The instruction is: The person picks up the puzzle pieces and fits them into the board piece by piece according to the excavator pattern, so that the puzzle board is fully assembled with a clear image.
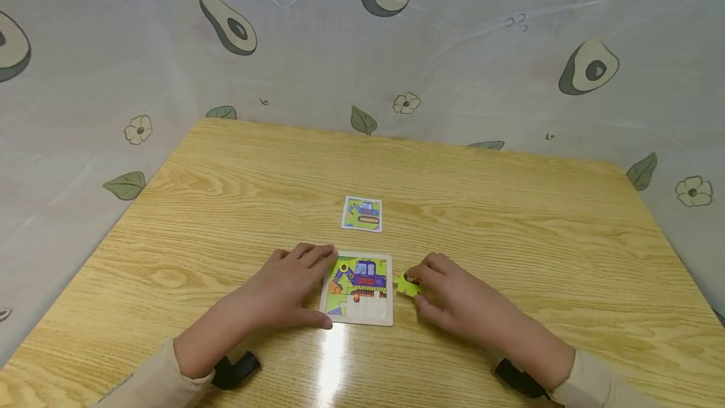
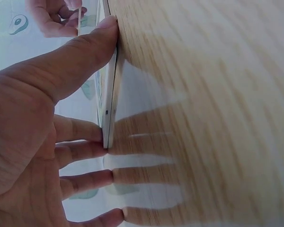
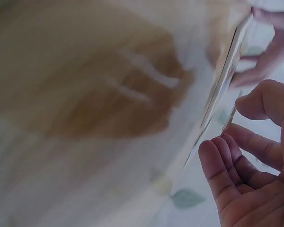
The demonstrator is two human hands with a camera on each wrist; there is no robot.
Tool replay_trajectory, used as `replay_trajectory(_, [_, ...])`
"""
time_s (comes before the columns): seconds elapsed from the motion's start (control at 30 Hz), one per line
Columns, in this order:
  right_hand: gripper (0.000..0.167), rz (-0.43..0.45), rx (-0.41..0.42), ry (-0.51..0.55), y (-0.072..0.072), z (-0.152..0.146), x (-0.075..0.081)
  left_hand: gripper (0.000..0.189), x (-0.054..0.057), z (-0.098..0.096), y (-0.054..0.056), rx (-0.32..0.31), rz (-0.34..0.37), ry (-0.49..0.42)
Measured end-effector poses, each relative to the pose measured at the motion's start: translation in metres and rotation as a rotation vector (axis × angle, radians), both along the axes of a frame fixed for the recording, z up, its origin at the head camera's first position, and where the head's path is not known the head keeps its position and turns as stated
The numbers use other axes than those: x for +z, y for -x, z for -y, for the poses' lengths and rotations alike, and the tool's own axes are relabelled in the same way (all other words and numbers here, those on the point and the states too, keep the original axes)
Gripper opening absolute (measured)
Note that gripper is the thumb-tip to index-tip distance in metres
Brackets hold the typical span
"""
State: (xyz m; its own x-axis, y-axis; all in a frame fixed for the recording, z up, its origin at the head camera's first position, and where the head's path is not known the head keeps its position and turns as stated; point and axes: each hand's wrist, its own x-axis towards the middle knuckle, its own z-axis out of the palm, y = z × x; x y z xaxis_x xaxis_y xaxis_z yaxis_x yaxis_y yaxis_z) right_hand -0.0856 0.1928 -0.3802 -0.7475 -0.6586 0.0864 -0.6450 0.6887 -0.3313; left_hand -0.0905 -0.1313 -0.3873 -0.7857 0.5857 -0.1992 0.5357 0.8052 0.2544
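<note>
A square jigsaw tray (image 1: 362,321) lies on the table, its picture of a blue and purple digger partly filled in. The bare part is at the lower right. My left hand (image 1: 283,291) spreads along the tray's left side, thumb near the bottom edge and fingertips by the upper left corner. In the left wrist view its fingers look nearly straight, touching the tray edge (image 2: 109,104). Just right of the tray, my right hand (image 1: 450,298) pinches a lime-green puzzle piece (image 1: 405,288) between thumb and fingers; the piece shows edge-on in the right wrist view.
Behind the tray lies a small picture card (image 1: 362,214) of the same digger. The wooden table (image 1: 510,219) backs onto a pale curtain (image 1: 306,68) printed with avocados. Black straps (image 1: 238,370) hang below both wrists.
</note>
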Motion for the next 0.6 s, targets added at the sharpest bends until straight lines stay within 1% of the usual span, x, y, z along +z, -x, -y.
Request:
replay_trajectory(0.23, [0.027, 0.048, 0.083, -0.012, -0.007, 0.028, -0.003, 0.106, -0.001, -0.001, 0.0, -0.005, 0.001, -0.01])
replay_trajectory(0.43, [0.026, 0.002, 0.159, -0.042, -0.012, 0.043, -0.004, 0.105, 0.0, -0.001, 0.0, 0.006, 0.001, -0.006])
replay_trajectory(0.6, [0.026, -0.025, 0.181, -0.057, -0.011, 0.051, -0.004, 0.105, 0.0, 0.0, 0.0, 0.008, -0.001, -0.007])
